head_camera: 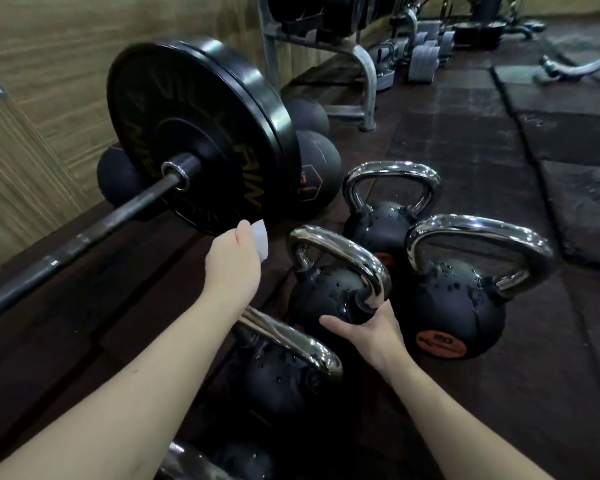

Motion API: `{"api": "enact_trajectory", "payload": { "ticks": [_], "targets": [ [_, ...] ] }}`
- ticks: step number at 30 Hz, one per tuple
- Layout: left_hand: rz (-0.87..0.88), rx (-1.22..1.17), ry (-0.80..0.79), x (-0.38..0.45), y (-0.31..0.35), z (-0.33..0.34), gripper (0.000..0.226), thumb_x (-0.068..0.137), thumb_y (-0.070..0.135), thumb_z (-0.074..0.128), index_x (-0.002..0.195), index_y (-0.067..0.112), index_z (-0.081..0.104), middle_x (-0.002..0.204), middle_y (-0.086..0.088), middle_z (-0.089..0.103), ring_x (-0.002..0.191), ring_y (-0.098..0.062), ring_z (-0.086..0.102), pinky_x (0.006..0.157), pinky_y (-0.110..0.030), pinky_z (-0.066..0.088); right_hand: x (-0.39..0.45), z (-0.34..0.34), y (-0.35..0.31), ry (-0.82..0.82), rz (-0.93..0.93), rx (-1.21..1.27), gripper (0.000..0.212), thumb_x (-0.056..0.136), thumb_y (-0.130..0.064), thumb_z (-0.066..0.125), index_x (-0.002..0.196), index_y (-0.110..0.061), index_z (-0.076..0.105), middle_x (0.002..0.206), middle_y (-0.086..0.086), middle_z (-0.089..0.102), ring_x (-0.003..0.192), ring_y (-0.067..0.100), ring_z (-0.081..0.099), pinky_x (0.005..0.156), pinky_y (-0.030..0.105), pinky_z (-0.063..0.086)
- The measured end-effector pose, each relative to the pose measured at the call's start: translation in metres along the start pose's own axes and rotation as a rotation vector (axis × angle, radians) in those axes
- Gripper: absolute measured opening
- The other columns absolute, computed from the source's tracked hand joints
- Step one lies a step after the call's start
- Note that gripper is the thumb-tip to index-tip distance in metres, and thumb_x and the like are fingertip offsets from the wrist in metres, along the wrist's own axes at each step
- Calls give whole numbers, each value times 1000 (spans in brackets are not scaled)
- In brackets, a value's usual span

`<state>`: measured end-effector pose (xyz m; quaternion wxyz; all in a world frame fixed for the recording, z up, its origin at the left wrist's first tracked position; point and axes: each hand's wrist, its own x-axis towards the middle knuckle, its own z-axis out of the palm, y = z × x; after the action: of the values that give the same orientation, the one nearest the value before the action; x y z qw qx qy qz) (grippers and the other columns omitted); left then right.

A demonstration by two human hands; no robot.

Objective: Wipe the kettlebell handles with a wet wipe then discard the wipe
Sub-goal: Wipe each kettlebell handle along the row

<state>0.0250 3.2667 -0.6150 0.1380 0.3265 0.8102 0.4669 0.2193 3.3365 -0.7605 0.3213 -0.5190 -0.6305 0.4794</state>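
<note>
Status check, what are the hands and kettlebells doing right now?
Left hand holds wipe. Right hand steadies middle kettlebell handle. Barbell plate close on left.

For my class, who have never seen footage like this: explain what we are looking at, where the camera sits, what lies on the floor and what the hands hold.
There is no machine here. One camera is worn on a person's head, looking forward and down, so the two bare arms are that person's own. This is a gym floor of dark mats. On it stand several black kettlebells with shiny handles; the middle kettlebell is the one being handled. The right hand rests at the base of its handle. The left hand holds a white wipe above the floor, not touching any handle. Left of it lies a barbell with big black plates, and dark balls sit behind it.
</note>
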Motion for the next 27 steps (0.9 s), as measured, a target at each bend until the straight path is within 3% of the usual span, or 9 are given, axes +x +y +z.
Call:
{"api": "enact_trajectory", "payload": {
  "ticks": [4, 10, 13, 16, 19, 20, 22, 24, 27],
  "targets": [
    [79, 152, -4, 27, 24, 32, 37, 110, 19, 34, 118, -6, 60, 120, -30, 65, 113, -45, 60, 93, -46, 47, -1, -1, -2, -1, -3, 15, 83, 45, -53, 99, 117, -40, 58, 114, -19, 60, 102, -6, 60, 74, 6, 42],
    [613, 706, -220, 4, 32, 91, 25, 101, 23, 35, 109, 21, 59, 105, -6, 68, 108, -33, 61, 104, -48, 43, 2, -2, 4, -5, -67, -49, 90, 47, -59, 95, 126, -36, 59, 120, -20, 59, 105, -9, 59, 83, 4, 43],
    [1018, 704, -249, -32, 23, 99, 42, 102, 34, 28, 104, 22, 69, 102, -2, 64, 107, -28, 56, 122, -48, 26, 4, -1, 14, 53, -116, -154, 78, 60, -59, 87, 127, -32, 57, 124, -13, 65, 113, -2, 63, 95, 27, 55],
    [1346, 797, -315, -43, 11, 109, 22, 95, 18, 51, 97, 16, 73, 97, -5, 64, 101, -31, 60, 120, -49, 32, 3, 13, -5, 13, -182, -219, 22, 98, -7, 58, 112, -24, 56, 104, -14, 69, 99, -4, 66, 100, 52, 53],
    [1367, 759, -464, -41, 8, 121, 14, 90, -2, 59, 94, -1, 73, 101, -23, 68, 105, -37, 62, 112, -53, 34, 0, 8, -49, 67, -48, -194, 35, 95, 8, 38, 122, -5, 56, 97, 5, 64, 91, 32, 59, 77, 46, 52],
    [1375, 747, -465, -40, 9, 120, 14, 90, -3, 58, 93, -1, 72, 100, -23, 68, 104, -37, 62, 110, -53, 35, 0, 7, -52, 179, -11, -255, 32, 96, 4, 38, 120, -6, 57, 99, 0, 64, 94, 35, 59, 75, 41, 50],
    [1389, 745, -383, -33, 8, 114, 18, 96, 11, 53, 91, 12, 70, 94, -9, 65, 96, -32, 61, 103, -48, 42, -6, 14, -28, 38, -130, -259, 19, 93, -21, 61, 111, -27, 57, 98, -28, 64, 107, 13, 63, 78, 16, 48],
    [1306, 724, -324, -26, 15, 101, 27, 103, 32, 45, 101, 19, 69, 97, -4, 62, 96, -28, 59, 98, -43, 45, -2, -2, -7, -64, -89, -114, 69, 61, -56, 84, 121, -41, 51, 111, -36, 56, 108, -13, 57, 81, 6, 45],
    [985, 768, -328, -11, 21, 83, 49, 103, 44, 17, 108, 25, 62, 104, 1, 57, 103, -27, 53, 99, -40, 38, 4, 2, 6, -9, -55, -104, 108, 42, -70, 90, 136, -39, 47, 128, -20, 54, 118, -1, 58, 98, 22, 50]
  ]
}}
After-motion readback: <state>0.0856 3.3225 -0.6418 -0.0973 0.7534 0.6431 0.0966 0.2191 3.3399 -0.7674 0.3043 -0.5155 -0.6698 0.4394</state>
